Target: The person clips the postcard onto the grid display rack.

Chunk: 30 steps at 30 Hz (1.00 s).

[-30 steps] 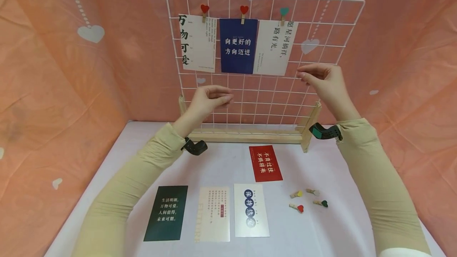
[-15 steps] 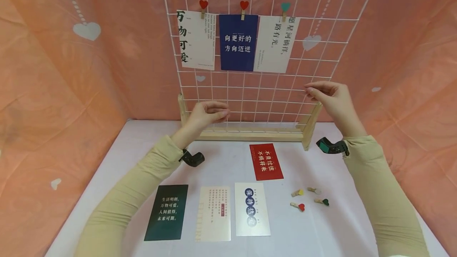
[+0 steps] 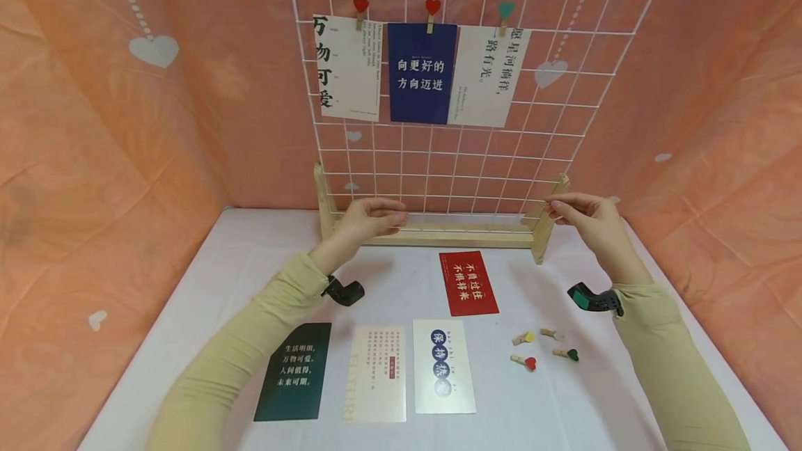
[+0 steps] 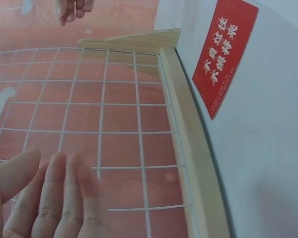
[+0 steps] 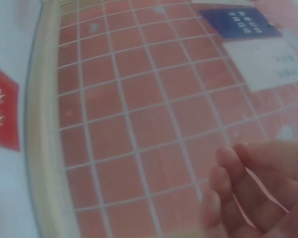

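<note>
My left hand (image 3: 370,220) hovers before the lower left of a white wire grid (image 3: 438,152), its fingers loosely bent with nothing in them. Toward the grid's right wooden foot (image 3: 544,228), my right hand (image 3: 592,218) is held up, thumb near the fingertips; the right wrist view shows no object in it. Three cards hang high on the grid: a white one (image 3: 351,75), a blue one (image 3: 421,99) and another white one (image 3: 482,99). Small heart clips hold them, two red (image 3: 360,5) and one teal (image 3: 506,10).
A red card (image 3: 468,284) lies before the stand. Nearer are a green card (image 3: 294,395), a cream card (image 3: 370,395) and a white card (image 3: 445,399). Several loose heart clips (image 3: 523,362) lie to the right on the white tabletop (image 3: 501,430). Orange cloth (image 3: 94,159) surrounds the table.
Both hands have come down in front of the grid, the right one further and slightly to the right. The head view has shifted a little. Hung cards and table items stay put.
</note>
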Each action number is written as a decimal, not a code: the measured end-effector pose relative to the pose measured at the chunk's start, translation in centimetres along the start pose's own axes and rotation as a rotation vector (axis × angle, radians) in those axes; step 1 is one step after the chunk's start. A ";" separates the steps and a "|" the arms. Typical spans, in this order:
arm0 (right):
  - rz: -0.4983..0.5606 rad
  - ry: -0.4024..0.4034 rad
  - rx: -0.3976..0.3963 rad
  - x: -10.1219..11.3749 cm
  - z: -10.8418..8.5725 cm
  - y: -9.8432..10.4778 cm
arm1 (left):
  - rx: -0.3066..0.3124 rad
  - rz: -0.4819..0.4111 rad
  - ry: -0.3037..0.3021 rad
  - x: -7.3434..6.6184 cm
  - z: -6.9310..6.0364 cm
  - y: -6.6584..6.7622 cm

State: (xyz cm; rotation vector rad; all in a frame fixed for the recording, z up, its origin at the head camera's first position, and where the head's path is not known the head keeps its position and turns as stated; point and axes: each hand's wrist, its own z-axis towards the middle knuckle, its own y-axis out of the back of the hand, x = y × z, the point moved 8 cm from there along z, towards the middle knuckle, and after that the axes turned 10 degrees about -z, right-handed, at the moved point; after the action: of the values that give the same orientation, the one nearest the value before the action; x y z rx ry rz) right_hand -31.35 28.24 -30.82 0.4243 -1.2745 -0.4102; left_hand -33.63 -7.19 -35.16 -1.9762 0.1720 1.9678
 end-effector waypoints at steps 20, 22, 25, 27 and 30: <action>-0.120 -0.053 0.136 -6.7 -5.3 -1.2 | 0.018 0.002 0.142 6.5 2.0 -0.4; -0.117 -0.052 0.151 -7.0 -5.7 -1.3 | 0.035 0.007 0.141 6.8 2.1 -0.6; -0.103 -0.049 0.185 -7.6 -6.4 -1.7 | 0.059 0.008 0.152 7.4 2.3 -0.8; -0.099 -0.054 0.229 -8.0 -6.9 -2.2 | 0.080 0.026 0.161 7.7 2.3 -1.2; -0.095 -0.069 0.308 -8.6 -7.6 -3.2 | 0.091 0.038 0.187 8.4 2.4 -1.6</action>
State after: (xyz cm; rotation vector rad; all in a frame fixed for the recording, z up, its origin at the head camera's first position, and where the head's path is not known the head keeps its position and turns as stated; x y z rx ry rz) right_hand -26.25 30.60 -41.36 0.7379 -1.3938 -0.3103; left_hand -35.07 -3.60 -43.18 -2.1091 0.3416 1.7622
